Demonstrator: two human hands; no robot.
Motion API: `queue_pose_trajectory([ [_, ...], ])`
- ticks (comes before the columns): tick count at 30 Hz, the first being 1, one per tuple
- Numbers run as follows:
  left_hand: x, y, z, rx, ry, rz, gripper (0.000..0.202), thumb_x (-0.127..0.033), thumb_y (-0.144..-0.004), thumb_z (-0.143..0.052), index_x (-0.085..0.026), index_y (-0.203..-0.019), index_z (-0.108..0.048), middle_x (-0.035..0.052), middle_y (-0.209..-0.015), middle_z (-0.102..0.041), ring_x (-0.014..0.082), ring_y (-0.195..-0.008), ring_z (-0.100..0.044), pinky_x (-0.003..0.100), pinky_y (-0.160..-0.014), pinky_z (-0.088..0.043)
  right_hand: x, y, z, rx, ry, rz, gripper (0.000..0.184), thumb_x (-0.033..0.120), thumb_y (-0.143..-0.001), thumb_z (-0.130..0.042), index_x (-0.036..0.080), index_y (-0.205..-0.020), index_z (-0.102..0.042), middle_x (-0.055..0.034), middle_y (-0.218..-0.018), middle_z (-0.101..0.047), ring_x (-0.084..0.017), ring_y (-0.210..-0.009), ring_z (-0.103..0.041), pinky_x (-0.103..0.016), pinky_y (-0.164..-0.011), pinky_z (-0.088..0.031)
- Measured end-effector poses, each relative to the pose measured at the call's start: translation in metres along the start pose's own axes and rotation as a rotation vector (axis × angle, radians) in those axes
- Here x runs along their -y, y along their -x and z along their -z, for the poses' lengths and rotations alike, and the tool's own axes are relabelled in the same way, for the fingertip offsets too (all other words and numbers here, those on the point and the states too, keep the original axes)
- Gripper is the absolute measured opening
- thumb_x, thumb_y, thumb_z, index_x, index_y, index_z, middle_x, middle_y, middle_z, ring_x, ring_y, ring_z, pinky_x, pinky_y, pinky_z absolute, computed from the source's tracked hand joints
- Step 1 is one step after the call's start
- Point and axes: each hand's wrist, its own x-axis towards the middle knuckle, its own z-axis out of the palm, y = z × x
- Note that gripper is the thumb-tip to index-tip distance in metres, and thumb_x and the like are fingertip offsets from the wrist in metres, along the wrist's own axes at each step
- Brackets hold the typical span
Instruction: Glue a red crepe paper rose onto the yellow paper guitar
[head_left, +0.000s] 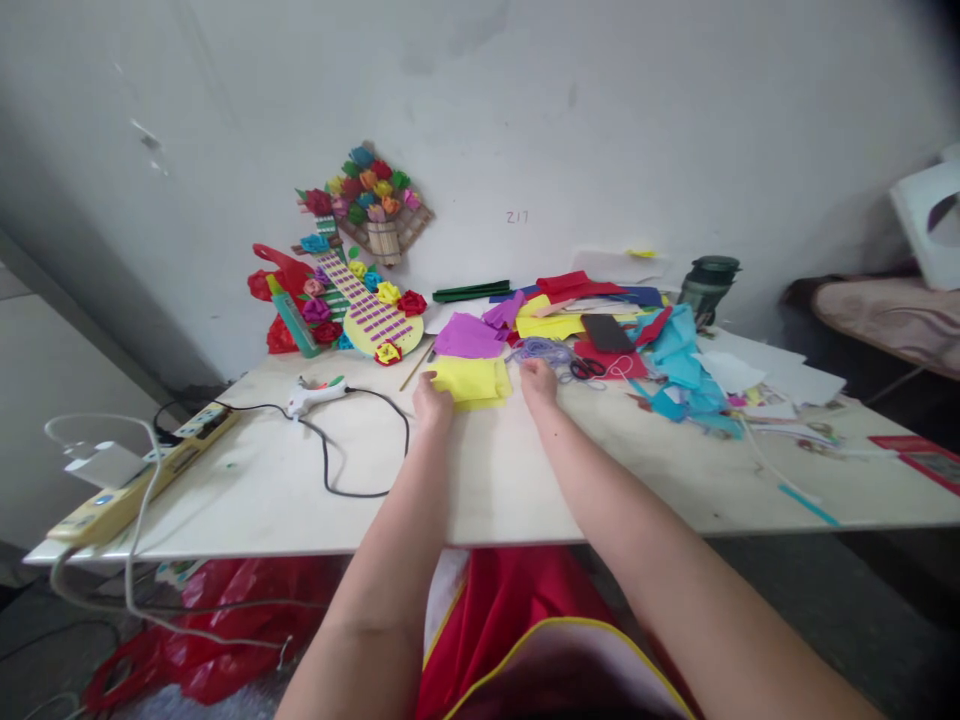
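A folded piece of yellow crepe paper [469, 380] lies flat near the middle of the table. At its left edge is my left hand [433, 400], thumb and fingers closed on the paper's side. My right hand [538, 383] is just right of the paper, apart from it, with its fingers curled together; whatever may be in them is hidden. Beyond that hand sits a tangle of pale purple string [541, 348]. Purple crepe paper [469, 337] lies directly behind the yellow piece. Black-handled scissors [587, 368] rest to the right of my right hand.
A white glue gun [319, 393] with a looping black cord lies at left, near a power strip [150, 480]. Paper-flower crafts [379, 315] and a green glue bottle [294, 318] stand behind. A phone [607, 333], blue crepe paper [679, 355] and a dark bottle [707, 288] are at right.
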Motion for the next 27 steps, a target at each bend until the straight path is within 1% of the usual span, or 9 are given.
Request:
queue_pose_trajectory([
  [3,0.0,0.002,0.0,-0.004,-0.066,-0.009,0.047,-0.009,-0.071,-0.055,-0.022,-0.116,-0.052,0.0079,-0.108,-0.064,0.0217,-0.105,-0.058,0.031,-0.087,-0.045,0.002,0.0,0.003,0.055,-0.059,-0.09,0.035,0.018,-0.076,-0.044,0.018,-0.106,-0.062,-0.0046,-0.103,-0.069,-0.016,-0.095,-0.063,-0.028,-0.086,-0.047],
  [7,-0.006,0.007,0.003,-0.015,-0.17,0.034,0.043,-0.017,-0.075,-0.053,-0.024,-0.118,-0.052,0.0101,-0.115,-0.062,0.0264,-0.11,-0.054,0.039,-0.09,-0.043,0.007,0.002,0.006,0.079,-0.036,-0.037,0.046,0.01,-0.073,-0.04,0.018,-0.113,-0.061,-0.0034,-0.108,-0.067,-0.015,-0.103,-0.059,-0.028,-0.093,-0.042],
  [9,-0.008,0.01,0.006,-0.052,-0.2,0.067,0.041,-0.023,-0.077,-0.052,-0.024,-0.118,-0.052,0.0105,-0.12,-0.059,0.0291,-0.115,-0.049,0.043,-0.091,-0.042,0.011,0.005,0.01,0.061,0.018,-0.02,0.047,0.009,-0.072,-0.04,0.017,-0.113,-0.062,-0.0055,-0.113,-0.064,-0.019,-0.109,-0.055,-0.031,-0.097,-0.039],
  [12,-0.009,0.01,0.008,-0.114,-0.199,0.088,0.04,-0.029,-0.077,-0.052,-0.024,-0.118,-0.052,0.0098,-0.123,-0.057,0.0307,-0.12,-0.043,0.043,-0.09,-0.042,0.016,0.008,0.016,-0.002,0.116,-0.031,0.045,0.012,-0.072,-0.042,0.018,-0.112,-0.063,-0.0086,-0.123,-0.057,-0.025,-0.116,-0.047,-0.038,-0.101,-0.034],
  [16,-0.003,0.008,0.009,-0.187,-0.223,0.06,0.041,-0.033,-0.077,-0.052,-0.02,-0.116,-0.054,0.0133,-0.122,-0.057,0.0309,-0.124,-0.037,0.043,-0.096,-0.036,0.021,0.007,0.017,-0.054,0.274,0.009,0.042,0.018,-0.076,-0.046,0.021,-0.114,-0.063,-0.0068,-0.141,-0.041,-0.028,-0.125,-0.038,-0.044,-0.104,-0.029],
  [18,-0.001,0.007,0.012,-0.189,-0.235,0.074,0.042,-0.034,-0.077,-0.052,-0.018,-0.116,-0.054,0.0149,-0.121,-0.057,0.0304,-0.125,-0.036,0.042,-0.099,-0.033,0.021,0.002,0.015,-0.006,0.345,0.108,0.042,0.024,-0.08,-0.045,0.022,-0.12,-0.059,-0.0059,-0.146,-0.036,-0.029,-0.13,-0.032,-0.048,-0.107,-0.024],
  [21,0.001,0.007,0.019,-0.174,-0.225,0.154,0.045,-0.034,-0.077,-0.052,-0.016,-0.117,-0.054,0.0154,-0.122,-0.057,0.0297,-0.126,-0.036,0.04,-0.1,-0.032,0.017,-0.01,0.011,0.144,0.423,0.241,0.042,0.034,-0.089,-0.035,0.025,-0.126,-0.054,-0.0037,-0.146,-0.036,-0.026,-0.137,-0.023,-0.053,-0.11,-0.01],
  [24,0.002,0.007,0.026,-0.191,-0.2,0.214,0.046,-0.034,-0.077,-0.052,-0.016,-0.12,-0.052,0.0153,-0.126,-0.054,0.0298,-0.129,-0.033,0.041,-0.102,-0.03,0.011,-0.021,0.013,0.321,0.476,0.211,0.05,0.042,-0.093,-0.02,0.025,-0.126,-0.054,-0.004,-0.144,-0.04,-0.026,-0.135,-0.027,-0.057,-0.11,-0.006],
  [27,0.003,0.006,0.027,-0.252,-0.174,0.214,0.044,-0.034,-0.078,-0.052,-0.016,-0.118,-0.053,0.0152,-0.126,-0.054,0.0296,-0.13,-0.031,0.043,-0.104,-0.029,0.002,-0.027,0.021,0.291,0.594,0.139,0.055,0.044,-0.093,-0.019,0.02,-0.125,-0.056,-0.0092,-0.141,-0.044,-0.029,-0.128,-0.037,-0.059,-0.108,-0.009],
])
